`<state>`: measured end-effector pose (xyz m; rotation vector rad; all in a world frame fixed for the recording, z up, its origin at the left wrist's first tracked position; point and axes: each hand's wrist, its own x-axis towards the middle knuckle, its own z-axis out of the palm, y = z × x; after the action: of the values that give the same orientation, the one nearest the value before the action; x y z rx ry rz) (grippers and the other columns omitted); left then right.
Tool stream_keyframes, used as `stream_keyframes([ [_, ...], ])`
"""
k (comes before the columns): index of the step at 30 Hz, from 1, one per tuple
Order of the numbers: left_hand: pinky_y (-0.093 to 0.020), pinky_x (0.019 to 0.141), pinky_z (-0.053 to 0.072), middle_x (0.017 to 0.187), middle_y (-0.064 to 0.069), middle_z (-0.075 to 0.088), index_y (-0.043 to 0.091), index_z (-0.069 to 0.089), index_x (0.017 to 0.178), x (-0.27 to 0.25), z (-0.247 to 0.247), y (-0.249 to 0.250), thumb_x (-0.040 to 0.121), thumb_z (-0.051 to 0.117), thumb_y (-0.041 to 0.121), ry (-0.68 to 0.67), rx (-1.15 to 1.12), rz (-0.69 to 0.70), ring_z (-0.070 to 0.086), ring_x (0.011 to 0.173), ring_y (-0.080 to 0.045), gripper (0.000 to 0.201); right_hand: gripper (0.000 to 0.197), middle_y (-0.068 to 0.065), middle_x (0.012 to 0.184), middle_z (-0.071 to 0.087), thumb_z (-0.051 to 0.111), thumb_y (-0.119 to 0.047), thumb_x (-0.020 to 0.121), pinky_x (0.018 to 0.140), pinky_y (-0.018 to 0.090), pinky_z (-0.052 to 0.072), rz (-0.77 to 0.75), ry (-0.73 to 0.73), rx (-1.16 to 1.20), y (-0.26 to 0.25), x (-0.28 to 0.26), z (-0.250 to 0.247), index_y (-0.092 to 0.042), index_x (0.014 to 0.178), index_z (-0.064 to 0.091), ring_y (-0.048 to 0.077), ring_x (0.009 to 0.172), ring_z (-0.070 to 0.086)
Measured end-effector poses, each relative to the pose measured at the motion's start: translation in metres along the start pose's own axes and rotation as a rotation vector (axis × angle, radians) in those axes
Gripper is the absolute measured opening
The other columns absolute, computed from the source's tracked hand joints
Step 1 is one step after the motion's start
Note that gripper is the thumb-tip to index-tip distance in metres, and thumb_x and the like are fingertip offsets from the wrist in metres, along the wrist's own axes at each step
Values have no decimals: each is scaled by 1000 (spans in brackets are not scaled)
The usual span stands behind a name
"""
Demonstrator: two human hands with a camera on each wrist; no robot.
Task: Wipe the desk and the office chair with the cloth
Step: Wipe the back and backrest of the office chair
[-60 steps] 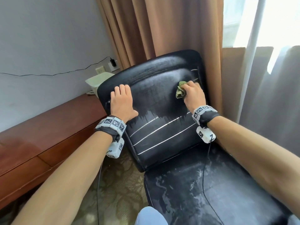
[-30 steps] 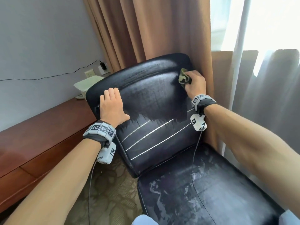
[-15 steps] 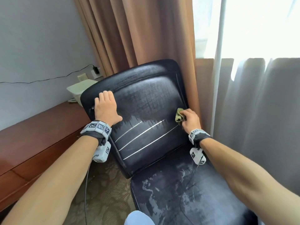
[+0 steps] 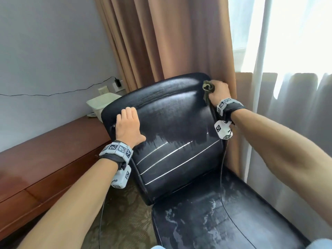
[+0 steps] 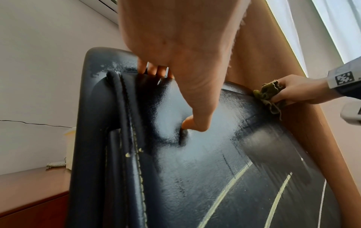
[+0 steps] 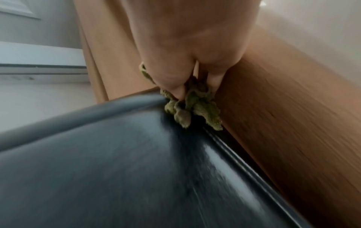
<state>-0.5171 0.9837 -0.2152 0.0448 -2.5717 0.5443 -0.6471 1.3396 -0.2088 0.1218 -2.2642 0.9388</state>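
A black leather office chair (image 4: 172, 123) faces me, its backrest streaked and its seat (image 4: 215, 218) blotched with pale residue. My right hand (image 4: 218, 92) grips a crumpled green cloth (image 4: 208, 88) against the backrest's upper right corner; the cloth (image 6: 193, 108) bunches under the fingers, and the left wrist view shows it (image 5: 267, 94) at the chair's edge. My left hand (image 4: 128, 126) lies flat on the backrest's left side, fingers straight, thumb (image 5: 197, 123) pressing into the leather. The reddish-brown wooden desk (image 4: 45, 159) runs along the left wall.
Tan curtains (image 4: 161, 42) hang right behind the chair, touching its right edge, with sheer white curtains (image 4: 296, 105) at the window. A white box (image 4: 102, 103) and a phone cord sit on the desk's far end. A black cable (image 4: 53, 94) runs to a wall socket. Patterned carpet lies below.
My right hand has swept the cloth from the lower right of the backrest up to its top right corner. The left hand has stayed pressed on the backrest.
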Motion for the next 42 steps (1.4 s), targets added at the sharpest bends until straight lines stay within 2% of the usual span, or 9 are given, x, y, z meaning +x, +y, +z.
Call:
stream_keyframes([
  [7, -37, 85, 42, 116, -11, 48, 2, 41, 128, 4, 6, -3, 52, 83, 58, 27, 28, 9, 47, 100, -28, 103, 47, 16, 116, 73, 53, 3, 80, 97, 37, 52, 199, 90, 133, 23, -25, 36, -13, 120, 71, 39, 109, 65],
  [12, -38, 84, 42, 114, -12, 47, 2, 42, 125, 1, 7, -3, 51, 83, 55, 19, 2, 12, 46, 98, -28, 100, 48, 18, 123, 71, 67, 3, 83, 100, 34, 49, 298, -47, 82, 70, -100, 44, -12, 129, 70, 38, 115, 65],
  [17, -37, 87, 42, 116, -12, 47, 1, 41, 129, 0, 4, -2, 52, 82, 57, -11, -4, 7, 46, 100, -28, 103, 28, 12, 87, 76, 57, -5, 82, 76, 47, 62, 452, -245, 21, 124, -178, 50, -23, 96, 75, 37, 76, 72],
  [21, -38, 86, 42, 115, -12, 47, 0, 42, 128, 1, 5, -5, 51, 83, 56, -15, -16, 20, 46, 99, -29, 104, 27, 8, 91, 73, 53, -13, 78, 83, 43, 60, 481, -175, 70, 129, -196, 60, -21, 95, 72, 36, 87, 69],
  [25, -39, 87, 43, 117, -13, 48, -1, 42, 131, -1, 4, -7, 54, 82, 57, -35, -36, 47, 47, 101, -30, 105, 44, 13, 121, 69, 57, 8, 81, 100, 32, 49, 425, 64, 168, 74, -191, 60, -11, 118, 72, 35, 111, 63],
  [29, -40, 89, 46, 120, -12, 49, 2, 45, 129, -5, -13, -15, 67, 78, 56, -98, -66, 106, 48, 107, -30, 89, 50, 9, 122, 67, 55, 18, 76, 99, 6, 35, 140, 109, 295, 4, -181, 63, -6, 117, 72, 27, 112, 64],
  [33, -47, 101, 46, 135, -13, 46, 6, 47, 140, -11, -34, -46, 90, 69, 33, -125, -321, 103, 46, 125, -33, 61, 57, 5, 128, 66, 57, 17, 76, 110, 28, 44, -101, 19, 328, -81, -170, 74, -8, 126, 69, 23, 118, 62],
  [36, -49, 101, 46, 139, -10, 48, 9, 49, 142, -26, -43, -77, 93, 58, 12, -80, -363, 94, 48, 128, -33, 51, 63, 3, 136, 62, 59, 14, 76, 111, 34, 43, -267, -78, 273, -145, -166, 81, -11, 134, 65, 25, 122, 56],
  [42, -46, 99, 46, 139, -7, 53, 12, 54, 139, -51, -47, -129, 88, 53, -5, -59, -372, 20, 50, 127, -30, 53, 56, 1, 131, 60, 60, 5, 83, 85, 44, 52, -413, -275, 124, -241, -170, 119, -17, 134, 61, 30, 113, 50],
])
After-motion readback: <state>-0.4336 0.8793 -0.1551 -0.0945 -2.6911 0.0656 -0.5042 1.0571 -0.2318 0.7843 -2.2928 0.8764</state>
